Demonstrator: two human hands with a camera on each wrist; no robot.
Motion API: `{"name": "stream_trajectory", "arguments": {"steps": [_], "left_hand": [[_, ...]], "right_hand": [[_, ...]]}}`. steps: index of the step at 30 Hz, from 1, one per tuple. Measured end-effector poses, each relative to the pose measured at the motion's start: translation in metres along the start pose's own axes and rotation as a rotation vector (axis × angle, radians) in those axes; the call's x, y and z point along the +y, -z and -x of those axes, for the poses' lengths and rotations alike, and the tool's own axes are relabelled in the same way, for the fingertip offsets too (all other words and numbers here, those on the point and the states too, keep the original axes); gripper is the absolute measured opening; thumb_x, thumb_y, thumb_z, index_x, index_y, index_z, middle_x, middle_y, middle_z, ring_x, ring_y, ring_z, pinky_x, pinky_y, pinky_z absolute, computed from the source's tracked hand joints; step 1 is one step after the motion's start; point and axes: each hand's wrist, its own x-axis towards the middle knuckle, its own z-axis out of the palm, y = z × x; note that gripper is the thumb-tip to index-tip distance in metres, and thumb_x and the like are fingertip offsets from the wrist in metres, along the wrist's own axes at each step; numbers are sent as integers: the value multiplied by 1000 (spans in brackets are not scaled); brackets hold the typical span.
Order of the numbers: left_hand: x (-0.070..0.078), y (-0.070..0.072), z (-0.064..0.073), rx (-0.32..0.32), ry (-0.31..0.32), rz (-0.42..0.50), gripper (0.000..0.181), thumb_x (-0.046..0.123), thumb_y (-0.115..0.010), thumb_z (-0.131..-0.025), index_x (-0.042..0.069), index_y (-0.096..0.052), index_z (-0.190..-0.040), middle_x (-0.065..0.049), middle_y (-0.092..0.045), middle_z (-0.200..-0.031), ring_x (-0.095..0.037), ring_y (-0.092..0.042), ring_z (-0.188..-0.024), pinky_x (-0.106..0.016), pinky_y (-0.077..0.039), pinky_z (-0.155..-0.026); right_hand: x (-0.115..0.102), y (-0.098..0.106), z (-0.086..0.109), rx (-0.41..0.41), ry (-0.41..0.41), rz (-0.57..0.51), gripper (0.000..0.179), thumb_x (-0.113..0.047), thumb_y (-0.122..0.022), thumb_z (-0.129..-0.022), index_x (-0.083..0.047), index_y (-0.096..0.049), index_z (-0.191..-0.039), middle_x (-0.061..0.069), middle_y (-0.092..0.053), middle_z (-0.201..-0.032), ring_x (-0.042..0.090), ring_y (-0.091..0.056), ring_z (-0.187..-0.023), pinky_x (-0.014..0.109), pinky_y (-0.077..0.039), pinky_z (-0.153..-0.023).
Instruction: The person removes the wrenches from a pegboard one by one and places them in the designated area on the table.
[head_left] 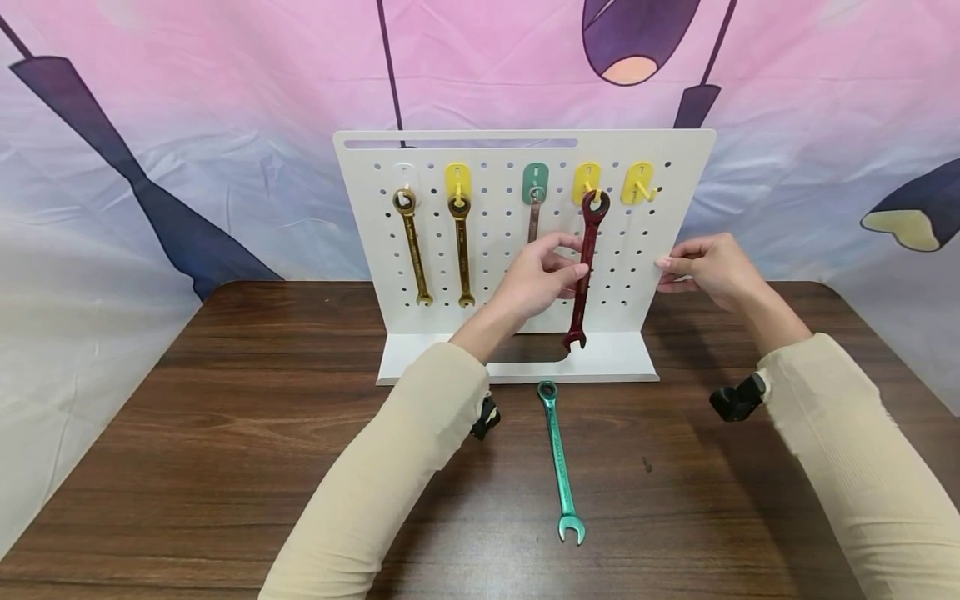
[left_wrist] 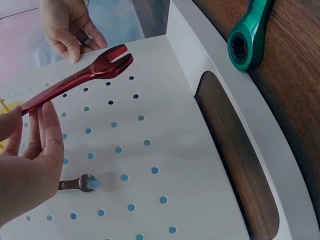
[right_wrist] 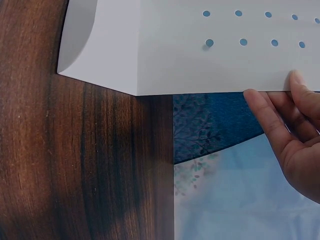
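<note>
My left hand [head_left: 537, 277] pinches a dark red wrench [head_left: 583, 283] by its shaft, thumb in front and fingers behind. The wrench's ring end is at a yellow hook [head_left: 587, 182] on the white pegboard [head_left: 502, 317]; its open end points down. In the left wrist view the same red wrench [left_wrist: 75, 79] slants across the board. At the board's right edge, my right hand [head_left: 708, 268] grips the rim between thumb and fingers, as the right wrist view also shows with the hand [right_wrist: 295, 125]. A silver wrench [head_left: 534, 221] hangs partly hidden behind my left hand.
Two gold wrenches [head_left: 413, 250] hang on the left, from a clear hook and a yellow one. Another yellow hook [head_left: 639, 183] at the far right bears nothing. A green wrench [head_left: 559, 462] lies on the wooden table [head_left: 262, 433] in front of the board's base.
</note>
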Motion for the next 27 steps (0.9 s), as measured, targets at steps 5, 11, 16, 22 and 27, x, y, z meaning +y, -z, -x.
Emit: {"name": "stream_trajectory", "arguments": {"steps": [5,11,16,22,27], "left_hand": [[2,-2,3,15,-15,20,24,4,-57,-89,8,-55,-113,-12,-63,-92,-21,-63,-78,-27,-56,-70],[3,-2,7,6,-26,39,21,4,-57,-89,8,-55,-110,-11,-64,-87,-20,-62,-74,-26,-57,-67],[5,-3,9,7,-28,51,22,3,-57,-89,7,-55,-110,-12,-64,-87,-20,-62,-74,-26,-57,-67],[9,-3,12,-9,-25,33,25,4,-57,-89,6,-54,-114,-13,-62,-88,-20,-62,-75,-24,-57,-67],[11,-3,13,-4,-29,37,23,3,-57,-89,5,-55,-112,-14,-62,-86,-20,-61,-72,-25,-57,-66]], "right_hand": [[0,0,0,0,2,-8,15,-3,-59,-88,11,-64,-88,3,-63,-76,16,-63,-70,36,-57,-72],[-1,0,1,-5,3,-16,14,-4,-60,-87,10,-65,-87,4,-63,-76,16,-62,-69,36,-57,-72],[-1,-1,0,-2,4,-12,13,-3,-59,-88,8,-66,-85,4,-63,-76,16,-62,-69,38,-57,-73],[1,0,0,-3,5,-13,12,-3,-59,-88,6,-66,-84,4,-63,-76,17,-63,-70,41,-56,-76],[1,-1,0,-1,7,-9,13,-3,-60,-88,7,-66,-85,4,-63,-76,17,-62,-70,38,-57,-74]]}}
